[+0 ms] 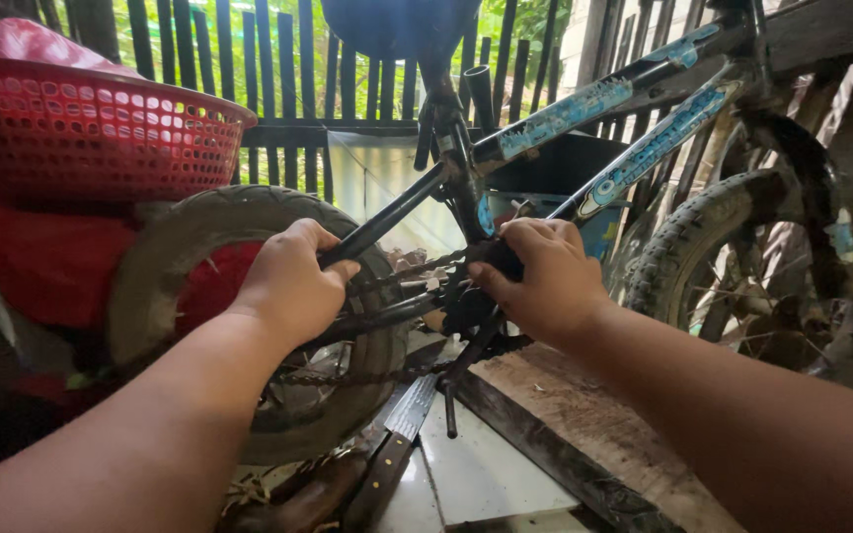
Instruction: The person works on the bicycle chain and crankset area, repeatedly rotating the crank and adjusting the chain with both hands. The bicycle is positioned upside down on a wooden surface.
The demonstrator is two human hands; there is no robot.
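A small black bicycle with worn blue stickers on its frame (584,104) stands in front of me. My left hand (293,276) is wrapped around the thin black seat stay (397,209) just above the rear tyre (165,257). My right hand (545,276) is closed on the black crank and chainring area (466,311), with the rusty chain (417,268) running between the two hands. A black crank arm (464,360) hangs down below my right hand.
A red plastic basket (81,128) sits above the rear wheel at the left. The front tyre (703,237) is at the right. A wooden plank (594,424) and a wooden-handled knife (392,444) lie on the tiled floor below. A dark slatted fence (278,69) stands behind.
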